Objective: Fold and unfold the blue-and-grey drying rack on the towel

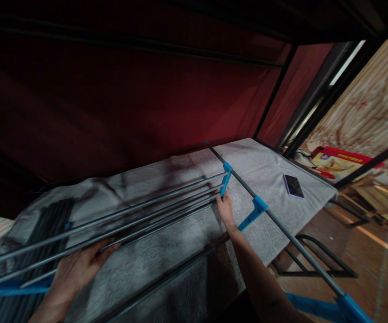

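Observation:
My left hand (83,264) is closed around one of several long grey metal tubes (167,207) that run side by side across the view. My right hand (226,208) pinches the lower end of a blue plastic bracket (226,179), where the far ends of the tubes meet it. This bracket sits on a long crosswise grey pole (286,229). Farther along the same pole is a second blue bracket (255,211), beside my right forearm. At the lower left, the near tube ends reach another blue plastic piece (15,289).
A bundle of dark tubes (51,224) lies at the left on the grey cloth-covered bed (244,154). A phone (294,186) rests at its right side. A red-and-yellow box (342,161) and a dark metal frame (318,260) are beyond the right edge. A dark red panel (147,103) stands behind.

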A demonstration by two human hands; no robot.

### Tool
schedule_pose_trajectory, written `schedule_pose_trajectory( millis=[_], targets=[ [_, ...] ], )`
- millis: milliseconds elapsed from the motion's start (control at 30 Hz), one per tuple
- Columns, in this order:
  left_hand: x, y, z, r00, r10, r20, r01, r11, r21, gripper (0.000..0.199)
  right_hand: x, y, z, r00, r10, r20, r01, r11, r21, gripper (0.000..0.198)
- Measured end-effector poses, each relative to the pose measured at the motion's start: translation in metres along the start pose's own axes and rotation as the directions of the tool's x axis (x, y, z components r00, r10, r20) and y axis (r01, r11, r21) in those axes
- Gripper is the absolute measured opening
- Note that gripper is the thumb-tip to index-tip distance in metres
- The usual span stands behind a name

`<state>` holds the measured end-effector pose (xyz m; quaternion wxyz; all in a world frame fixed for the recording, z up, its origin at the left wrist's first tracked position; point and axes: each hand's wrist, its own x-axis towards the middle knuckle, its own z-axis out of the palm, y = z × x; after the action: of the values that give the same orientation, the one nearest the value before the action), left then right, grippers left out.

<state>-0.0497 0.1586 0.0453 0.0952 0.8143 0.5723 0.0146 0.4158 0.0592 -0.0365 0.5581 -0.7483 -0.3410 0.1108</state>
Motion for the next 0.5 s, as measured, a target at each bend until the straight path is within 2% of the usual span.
schedule_pose_trajectory(
  millis=[133,300,400,500],
  targets=[
    [-0.0029,0.0057,-0.0058,0.995,0.052,0.085,-0.061,0.992,0.113,0.064,0.0007,0.0008,0.0018,1.000,0.009,-0.001,-0.009,1.000,0.021,0.041],
    [-0.0046,0.0100,-0.0093,0.988,0.009,0.156,-0.033,0.988,0.148,0.064,0.0002,0.0002,0.0026,0.999,0.036,-0.010,-0.035,0.996,0.087,0.042],
    [-0.0045,0.0108,-0.0103,0.987,-0.002,0.162,-0.021,0.989,0.144,0.064,0.0010,-0.0005,0.0018,0.999,0.044,0.008,-0.045,0.990,0.136,0.042],
    [-0.0039,0.0092,-0.0092,0.994,0.028,0.107,-0.039,0.994,0.100,0.062,0.0030,0.0005,0.0019,0.998,0.053,0.026,-0.057,0.980,0.190,0.039]
  ],
)
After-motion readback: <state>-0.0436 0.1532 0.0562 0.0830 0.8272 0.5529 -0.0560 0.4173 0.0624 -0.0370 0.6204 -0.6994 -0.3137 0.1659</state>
